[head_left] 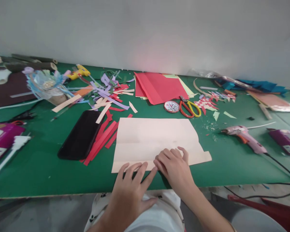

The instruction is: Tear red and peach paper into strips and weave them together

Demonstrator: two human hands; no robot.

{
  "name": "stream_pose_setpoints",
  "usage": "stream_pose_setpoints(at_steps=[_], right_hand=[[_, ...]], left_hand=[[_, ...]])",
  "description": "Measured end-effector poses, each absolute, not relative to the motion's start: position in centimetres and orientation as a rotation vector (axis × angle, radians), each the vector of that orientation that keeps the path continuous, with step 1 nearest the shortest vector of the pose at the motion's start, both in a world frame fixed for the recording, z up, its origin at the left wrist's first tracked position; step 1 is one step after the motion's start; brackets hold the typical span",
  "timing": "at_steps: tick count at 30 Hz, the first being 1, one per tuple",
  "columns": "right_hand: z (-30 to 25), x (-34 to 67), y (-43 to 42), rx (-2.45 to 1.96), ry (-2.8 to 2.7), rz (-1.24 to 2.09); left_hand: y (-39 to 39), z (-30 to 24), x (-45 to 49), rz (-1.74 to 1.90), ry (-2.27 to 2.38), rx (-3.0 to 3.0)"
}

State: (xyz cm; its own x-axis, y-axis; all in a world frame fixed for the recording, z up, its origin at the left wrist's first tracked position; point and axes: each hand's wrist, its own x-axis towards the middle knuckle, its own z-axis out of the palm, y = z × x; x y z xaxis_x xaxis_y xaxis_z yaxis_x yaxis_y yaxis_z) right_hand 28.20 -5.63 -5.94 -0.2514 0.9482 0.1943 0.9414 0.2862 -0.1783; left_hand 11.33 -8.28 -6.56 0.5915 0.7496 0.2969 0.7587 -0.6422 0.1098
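A cream sheet of paper (154, 132) lies on the green table in front of me, with crease lines across it and a narrow strip folded along its near edge. The fold juts out past the sheet at the right. My left hand (132, 183) is open, its fingers spread and their tips resting on the near edge. Beside it, my right hand (174, 166) has bent fingers gathered on the folded edge, gripping the paper there. The tips of its fingers are partly hidden.
Left of the sheet are a black phone (81, 135) and red paper strips (102, 140). Beyond it lie red paper sheets (161, 87), scissors (189, 108) and a round tin (171, 106). A pink glue gun (247, 137) with a cord is at right, a yellow glue gun (78, 72) at back left.
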Motion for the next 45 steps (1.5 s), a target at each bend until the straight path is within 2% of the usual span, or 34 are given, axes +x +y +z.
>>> stream_pose_setpoints(at_steps=[9,17,27,33,36,45], right_hand=[[-6.0,28.3,-5.7,-1.713,-2.285,-0.010],[-6.1,28.4,-5.8,-1.711,-2.297,-0.009],[-6.3,28.3,-5.6,-1.663,-2.275,-0.049],[-6.2,28.1,-5.3,-1.668,-2.273,-0.032],[-6.1,27.9,-5.2,-1.678,-2.274,-0.011],[-4.6,31.4,-5.2,-1.556,-2.345,0.385]], left_hand=[[-10.1,-7.6,9.4,-0.583,-1.469,-2.555],[-10.1,-7.0,6.6,-0.618,-1.315,-2.471],[-10.4,-6.7,3.3,-0.486,-1.348,-2.252],[-9.3,-5.1,7.0,-0.799,-1.135,-2.493],[-8.3,-5.0,10.7,-0.760,-0.973,-2.808],[-8.0,-6.6,12.6,-0.372,-1.185,-2.786]])
